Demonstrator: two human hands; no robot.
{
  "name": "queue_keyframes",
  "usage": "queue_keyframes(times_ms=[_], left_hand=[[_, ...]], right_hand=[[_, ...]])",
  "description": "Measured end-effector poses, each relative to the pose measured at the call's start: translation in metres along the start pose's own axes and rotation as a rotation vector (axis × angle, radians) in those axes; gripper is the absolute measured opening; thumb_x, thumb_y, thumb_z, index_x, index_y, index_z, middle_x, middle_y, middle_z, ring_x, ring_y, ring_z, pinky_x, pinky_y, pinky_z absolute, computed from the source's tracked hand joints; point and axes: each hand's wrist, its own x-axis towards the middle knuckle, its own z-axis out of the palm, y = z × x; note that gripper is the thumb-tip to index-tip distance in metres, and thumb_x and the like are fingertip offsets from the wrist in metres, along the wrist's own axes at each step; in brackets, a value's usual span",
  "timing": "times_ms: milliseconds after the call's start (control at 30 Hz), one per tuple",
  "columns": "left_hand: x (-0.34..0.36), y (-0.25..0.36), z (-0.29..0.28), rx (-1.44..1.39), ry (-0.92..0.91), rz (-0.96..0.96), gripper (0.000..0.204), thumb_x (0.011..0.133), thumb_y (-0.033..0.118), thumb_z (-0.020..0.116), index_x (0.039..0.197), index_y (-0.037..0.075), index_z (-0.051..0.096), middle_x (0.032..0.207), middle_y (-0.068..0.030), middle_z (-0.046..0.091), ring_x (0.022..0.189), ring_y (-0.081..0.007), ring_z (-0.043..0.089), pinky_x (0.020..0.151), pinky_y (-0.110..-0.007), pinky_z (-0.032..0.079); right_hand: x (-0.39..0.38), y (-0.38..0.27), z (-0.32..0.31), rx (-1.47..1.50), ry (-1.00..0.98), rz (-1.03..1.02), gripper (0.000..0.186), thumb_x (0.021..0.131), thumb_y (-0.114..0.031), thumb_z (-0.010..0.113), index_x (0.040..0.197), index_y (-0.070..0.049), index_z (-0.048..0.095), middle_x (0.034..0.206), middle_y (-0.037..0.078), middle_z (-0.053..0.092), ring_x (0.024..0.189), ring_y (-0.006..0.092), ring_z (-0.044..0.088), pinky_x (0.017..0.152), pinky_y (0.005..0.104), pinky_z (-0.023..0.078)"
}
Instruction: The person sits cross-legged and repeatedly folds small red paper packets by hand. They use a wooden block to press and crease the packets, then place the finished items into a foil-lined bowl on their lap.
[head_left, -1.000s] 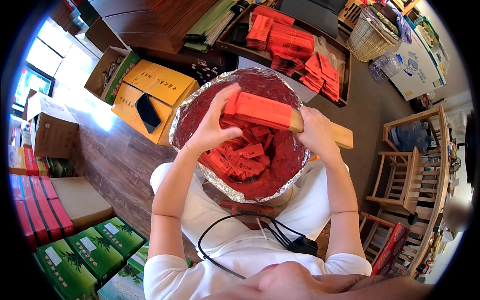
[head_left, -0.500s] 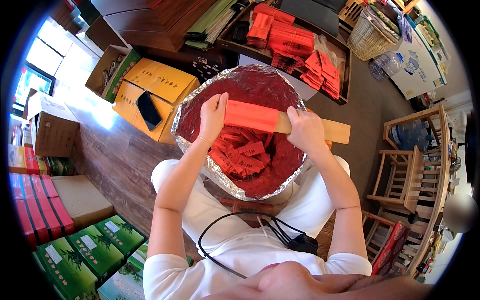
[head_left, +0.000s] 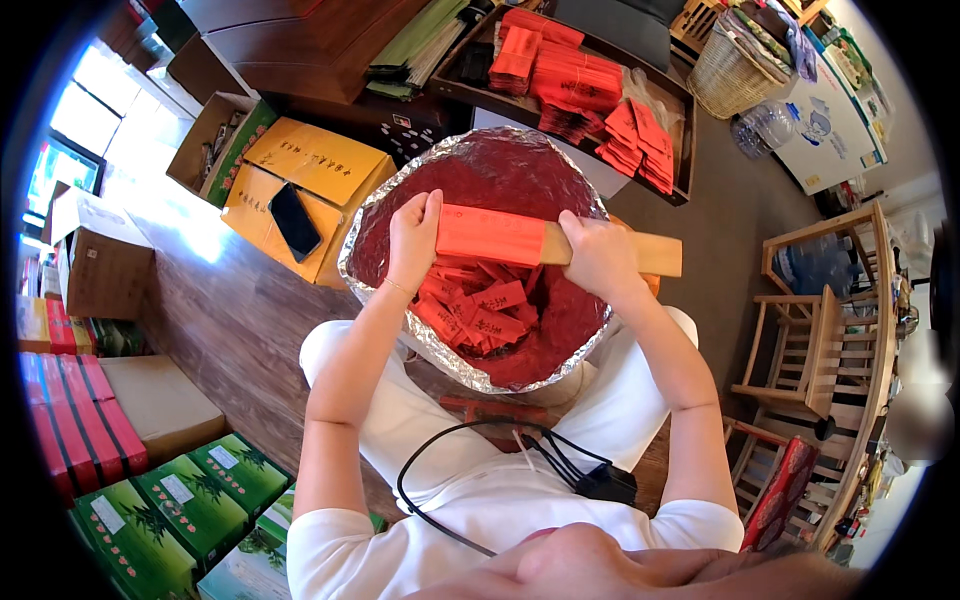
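Note:
My left hand (head_left: 413, 237) is closed on the left end of a long, flat red paper packet (head_left: 488, 234). My right hand (head_left: 598, 250) grips a pale wooden slat (head_left: 655, 255) where it meets the packet's right end; the slat sticks out to the right. Both are held level over a wide, foil-rimmed basin (head_left: 465, 158) with a dark red inside, between my legs. Many small printed red paper packets (head_left: 475, 310) lie loose in it, below the held packet.
A tray (head_left: 683, 140) of red packet bundles stands beyond the basin. Left are yellow boxes (head_left: 310, 165) with a phone (head_left: 295, 222) on top, pink stacks and green boxes (head_left: 237, 470). A wooden rack (head_left: 820, 355) and basket (head_left: 730, 65) are on the right; a black cable crosses my lap.
My left hand has closed round the packet's end, where it was more open a second ago. The packet and slat have levelled out and shifted left, along with both hands.

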Motion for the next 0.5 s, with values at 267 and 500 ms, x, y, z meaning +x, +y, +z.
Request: queue_keyframes(times_ms=[267, 500], left_hand=[[0.008, -0.023, 0.011, 0.038, 0.028, 0.132, 0.038, 0.1, 0.027, 0.05, 0.072, 0.002, 0.05, 0.056, 0.001, 0.041, 0.045, -0.0059, 0.035, 0.04, -0.027, 0.029], [0.015, 0.0, 0.016, -0.072, -0.087, 0.116, 0.036, 0.1, 0.028, 0.049, 0.075, 0.004, 0.054, 0.058, 0.003, 0.044, 0.046, -0.0041, 0.038, 0.04, -0.025, 0.031]], right_hand=[[0.006, 0.011, 0.004, -0.014, 0.013, 0.029, 0.035, 0.063, -0.006, 0.067, 0.093, -0.006, 0.05, 0.075, 0.015, 0.063, 0.074, 0.0367, 0.063, 0.063, 0.046, 0.049], [0.003, 0.018, -0.023, -0.069, 0.014, 0.005, 0.031, 0.064, -0.004, 0.064, 0.092, -0.005, 0.049, 0.075, 0.017, 0.063, 0.075, 0.0386, 0.062, 0.064, 0.0469, 0.047]])
